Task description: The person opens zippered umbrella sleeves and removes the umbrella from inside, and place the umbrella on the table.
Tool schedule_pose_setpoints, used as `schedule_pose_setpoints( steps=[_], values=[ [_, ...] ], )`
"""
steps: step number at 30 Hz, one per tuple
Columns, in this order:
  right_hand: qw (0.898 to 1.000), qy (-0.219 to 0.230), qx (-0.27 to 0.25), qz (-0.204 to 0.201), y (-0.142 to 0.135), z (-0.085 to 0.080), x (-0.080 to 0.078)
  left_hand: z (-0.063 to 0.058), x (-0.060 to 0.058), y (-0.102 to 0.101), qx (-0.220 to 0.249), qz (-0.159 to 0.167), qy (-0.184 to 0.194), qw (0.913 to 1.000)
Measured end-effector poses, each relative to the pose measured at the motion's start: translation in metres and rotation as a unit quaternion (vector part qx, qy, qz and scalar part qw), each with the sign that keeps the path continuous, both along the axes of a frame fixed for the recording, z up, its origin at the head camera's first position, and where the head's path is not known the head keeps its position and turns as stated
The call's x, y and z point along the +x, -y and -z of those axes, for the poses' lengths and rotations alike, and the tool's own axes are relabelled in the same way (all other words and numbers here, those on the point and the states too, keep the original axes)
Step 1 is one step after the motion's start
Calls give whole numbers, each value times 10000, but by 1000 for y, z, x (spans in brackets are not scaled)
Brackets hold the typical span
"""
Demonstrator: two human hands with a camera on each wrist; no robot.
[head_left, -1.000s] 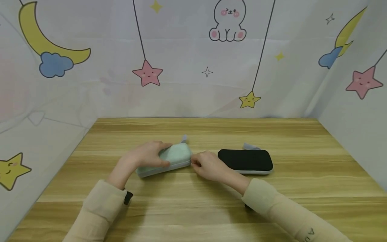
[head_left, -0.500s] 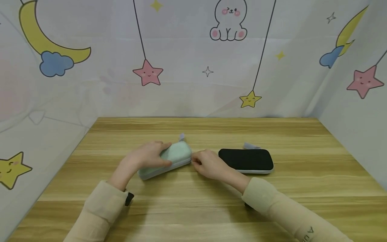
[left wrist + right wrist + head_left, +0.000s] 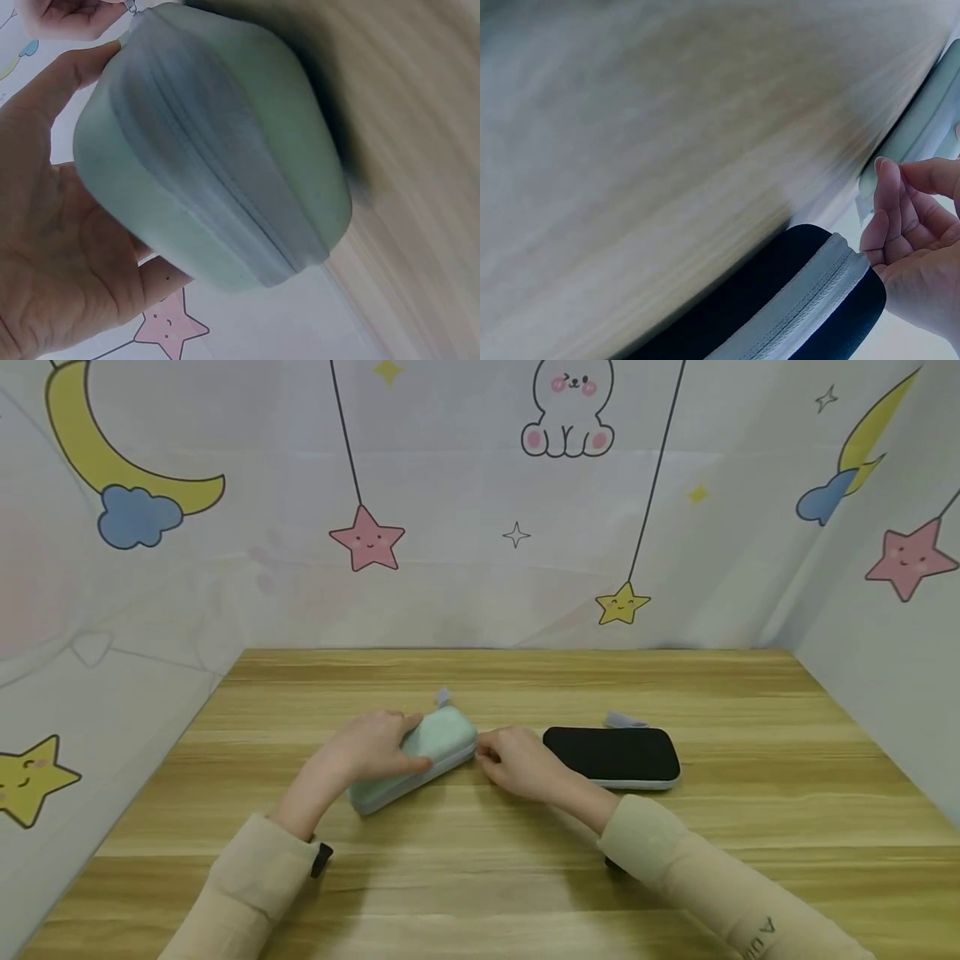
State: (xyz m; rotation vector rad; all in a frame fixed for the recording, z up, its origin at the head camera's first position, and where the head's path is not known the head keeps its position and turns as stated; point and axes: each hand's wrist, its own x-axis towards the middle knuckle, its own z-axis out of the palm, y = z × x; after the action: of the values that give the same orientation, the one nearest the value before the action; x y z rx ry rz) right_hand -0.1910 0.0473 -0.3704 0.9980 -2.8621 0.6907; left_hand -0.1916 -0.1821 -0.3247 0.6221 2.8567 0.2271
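A mint-green zippered pencil case (image 3: 444, 732) lies at a slant left of the table's middle. My left hand (image 3: 372, 747) grips it from above, thumb along the near side and fingers over the far side. The left wrist view shows its end with a grey zipper band (image 3: 202, 142). At the case's right end my right hand (image 3: 523, 766) pinches the zipper pull (image 3: 131, 6), of which only a bit of metal shows. Just right of that hand lies a black pencil case (image 3: 613, 754) with a pale zipper band (image 3: 799, 307), apart from the green one.
Both cases carry a grey fabric loop, one behind the green case (image 3: 443, 697) and one behind the black case (image 3: 624, 720). The wood-grain table (image 3: 480, 877) meets a printed cloth backdrop (image 3: 450, 602) at its back edge and sides.
The green case has turned: its left end has come nearer and rightward, its right end slightly farther away. Both hands have stayed on it nearly in place. The black case stays put.
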Motion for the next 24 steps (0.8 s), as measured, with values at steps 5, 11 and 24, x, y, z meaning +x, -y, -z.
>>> schedule_pose_setpoints(
  steps=[5,11,24],
  values=[
    [10000,39,12,47,1,0,-2,0,4,-2,-15,-94,-206,9997],
    [9999,88,-62,90,0,1,-3,1,8,-8,-246,-240,-398,9986],
    [9998,101,-73,149,-1,2,-4,2,14,-16,-266,-509,-490,9971]
  ],
)
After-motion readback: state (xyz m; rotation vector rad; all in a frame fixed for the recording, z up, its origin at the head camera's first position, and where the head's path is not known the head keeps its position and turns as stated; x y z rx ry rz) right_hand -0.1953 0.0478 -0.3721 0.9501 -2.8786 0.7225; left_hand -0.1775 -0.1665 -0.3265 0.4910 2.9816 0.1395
